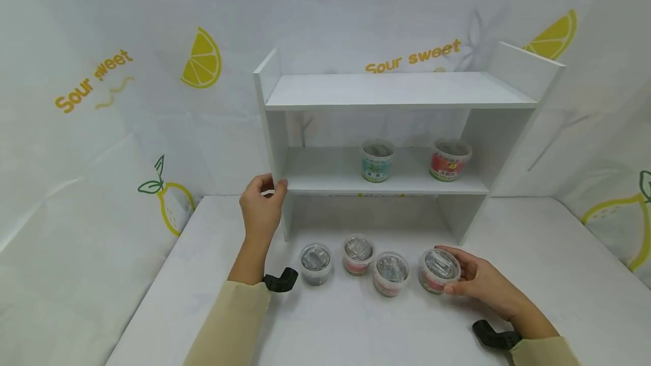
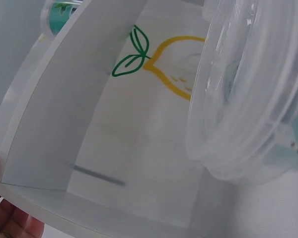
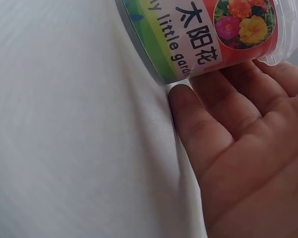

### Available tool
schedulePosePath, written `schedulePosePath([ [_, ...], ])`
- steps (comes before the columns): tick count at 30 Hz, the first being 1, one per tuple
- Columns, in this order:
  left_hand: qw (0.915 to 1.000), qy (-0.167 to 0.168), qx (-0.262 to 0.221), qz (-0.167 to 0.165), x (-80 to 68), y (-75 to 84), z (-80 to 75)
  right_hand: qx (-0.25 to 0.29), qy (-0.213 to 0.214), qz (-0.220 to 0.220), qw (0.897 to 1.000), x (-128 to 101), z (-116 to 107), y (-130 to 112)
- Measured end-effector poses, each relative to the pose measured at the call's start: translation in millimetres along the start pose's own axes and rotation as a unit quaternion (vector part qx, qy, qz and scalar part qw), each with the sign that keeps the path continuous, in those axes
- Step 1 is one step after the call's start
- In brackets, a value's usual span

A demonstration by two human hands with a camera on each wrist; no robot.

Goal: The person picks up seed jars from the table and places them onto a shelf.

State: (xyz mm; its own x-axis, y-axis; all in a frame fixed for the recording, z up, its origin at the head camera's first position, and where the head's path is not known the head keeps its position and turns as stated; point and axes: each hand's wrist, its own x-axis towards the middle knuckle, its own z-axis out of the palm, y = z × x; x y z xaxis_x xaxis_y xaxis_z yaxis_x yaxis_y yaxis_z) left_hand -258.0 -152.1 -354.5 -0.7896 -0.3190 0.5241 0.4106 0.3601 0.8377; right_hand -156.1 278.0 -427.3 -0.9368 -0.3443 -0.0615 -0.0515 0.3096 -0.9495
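My left hand (image 1: 263,208) grips the left side panel of a white shelf unit (image 1: 402,89), thumb on the front edge at the middle board. On the right, my right hand (image 1: 480,278) holds a small clear-lidded plastic tub (image 1: 439,271) standing on the table, fingers on its far side and thumb on the near side. Its red and green label (image 3: 203,37) with printed flowers shows in the right wrist view. Left of it stand several similar lidded tubs, among them a pink-labelled one (image 1: 391,274), another (image 1: 358,255) and a grey-looking one (image 1: 315,264).
On the middle board stand a teal-labelled tub (image 1: 377,161) and a red-labelled tub (image 1: 450,160). A clear tub (image 2: 248,99) looms close in the left wrist view. The white table (image 1: 356,332) meets a printed backdrop (image 1: 152,44) behind the shelf.
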Motion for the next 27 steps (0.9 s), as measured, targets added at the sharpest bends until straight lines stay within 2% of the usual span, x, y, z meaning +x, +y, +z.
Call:
schedulePosePath([
  [5, 0.9999, -0.006, -0.005, -0.007, 0.5, -2.0, -0.1, -0.014, 0.012, 0.01, 1.0, -0.7, 1.2, -0.9],
  [13, 1.0, -0.002, -0.007, -0.005, 1.5, -3.6, 0.7, -0.021, 0.062, -0.022, 0.998, -1.7, 3.3, -6.7],
  [17, 1.0, -0.001, -0.005, -0.003, 2.4, -4.0, 0.7, -0.022, 0.083, -0.039, 0.996, -1.6, 5.3, -19.4],
  [23, 1.0, 0.0, -0.005, 0.0, 3.0, -2.7, 1.5, -0.018, 0.099, -0.107, 0.989, 1.9, 12.2, -46.1],
  [27, 1.0, -0.001, -0.007, -0.005, 1.8, -3.7, 1.1, -0.032, 0.109, -0.122, 0.986, 9.4, 22.4, -65.8],
])
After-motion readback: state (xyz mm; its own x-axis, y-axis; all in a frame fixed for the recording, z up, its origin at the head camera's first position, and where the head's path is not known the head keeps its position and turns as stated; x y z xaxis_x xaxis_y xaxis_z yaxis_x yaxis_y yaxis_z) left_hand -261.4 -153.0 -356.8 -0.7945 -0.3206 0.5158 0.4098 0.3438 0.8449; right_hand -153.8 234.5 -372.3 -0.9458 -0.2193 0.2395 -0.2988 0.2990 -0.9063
